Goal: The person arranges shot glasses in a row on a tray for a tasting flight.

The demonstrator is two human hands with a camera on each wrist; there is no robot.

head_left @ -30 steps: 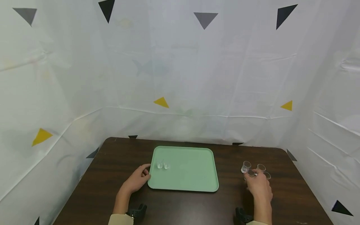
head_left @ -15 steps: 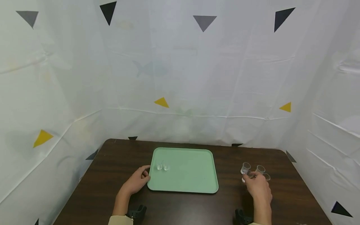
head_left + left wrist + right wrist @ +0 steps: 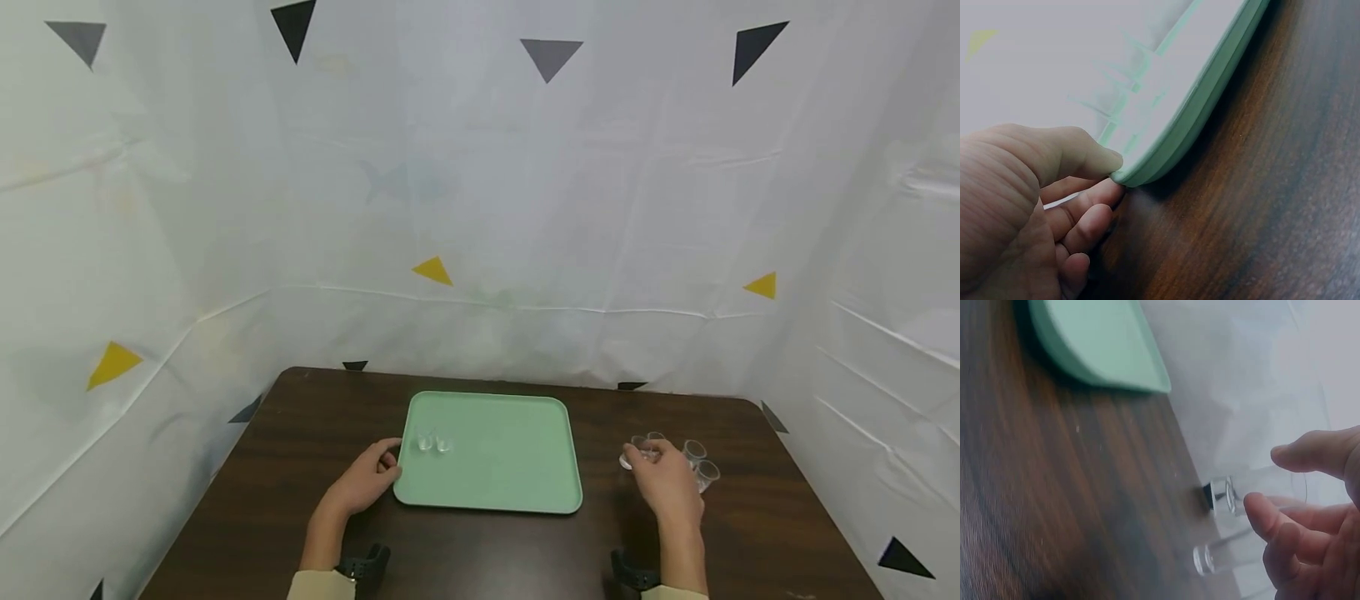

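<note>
A pale green tray (image 3: 510, 467) lies on the dark wooden table, with two small clear shot glasses (image 3: 424, 442) standing near its left side. My left hand (image 3: 365, 477) pinches the tray's left rim; in the left wrist view the thumb lies on top of the edge and a finger sits under it. To the right of the tray, my right hand (image 3: 666, 485) holds another shot glass (image 3: 1230, 495) between thumb and fingers, its thick base tilted toward the tray. More shot glasses (image 3: 707, 473) stand right beside and behind that hand, one partly hidden by it.
The brown table (image 3: 525, 550) has rounded far corners. A white sheet (image 3: 495, 208) with black, grey and yellow triangles hangs around its back and sides. Dark bands (image 3: 363, 567) sit on both wrists.
My right hand has moved left with a shot glass in its fingers, away from the glasses at the right. The left hand keeps its place on the tray's rim.
</note>
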